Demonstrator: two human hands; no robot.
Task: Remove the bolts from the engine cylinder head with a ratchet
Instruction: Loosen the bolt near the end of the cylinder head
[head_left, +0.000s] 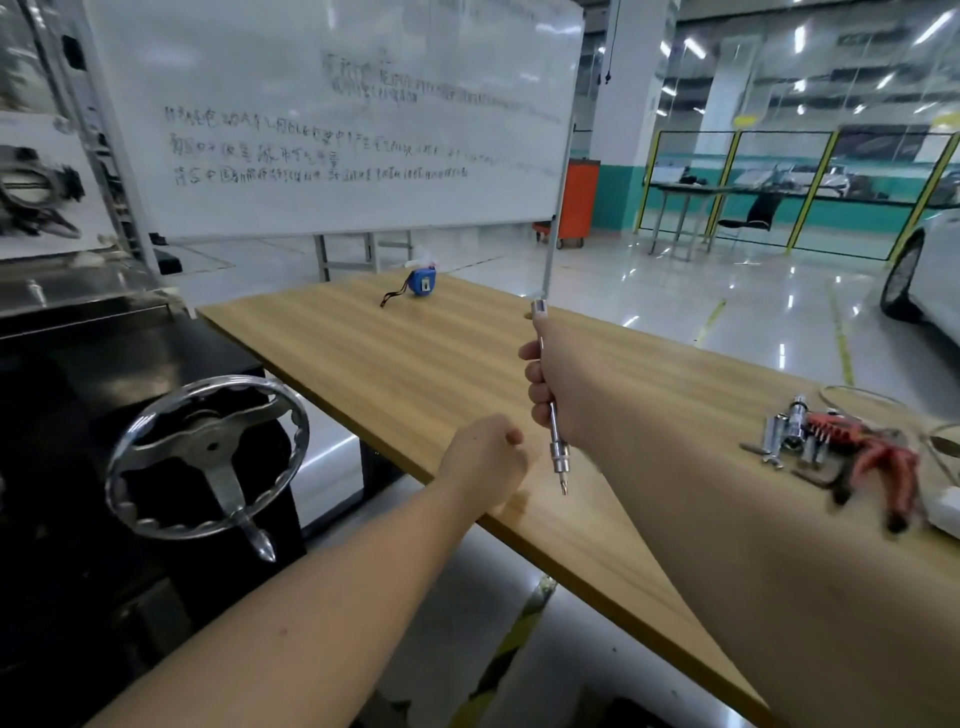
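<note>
Above the near edge of the wooden table (395, 364), the right hand (558, 379) gripped a slim metal ratchet (550, 400) around the middle of its handle, fingers curled round the shaft. It was held almost upright over the table, with a socket and bit pointing down just past the table's near edge and the other end sticking up above the hand. The left hand (480, 462) hovered at that same near edge, just left of the tool's lower end and apart from it, its fingers curled into a loose fist with nothing visible in them.

At the table's right end lay a blurred heap of metal sockets (787, 434) beside red-handled pliers (883, 467); their exact arrangement could not be made out. Toward the table's far side sat a blue tape measure (422, 283) with a dark wrist strap. Off the table's left end stood a dark machine stand carrying a chrome handwheel (208, 457). Behind the table rose a whiteboard (332, 114) covered in handwriting. Beyond the table's right side a white car (930, 280) stood on the glossy floor. No cylinder head or bolts could be made out with any certainty.
</note>
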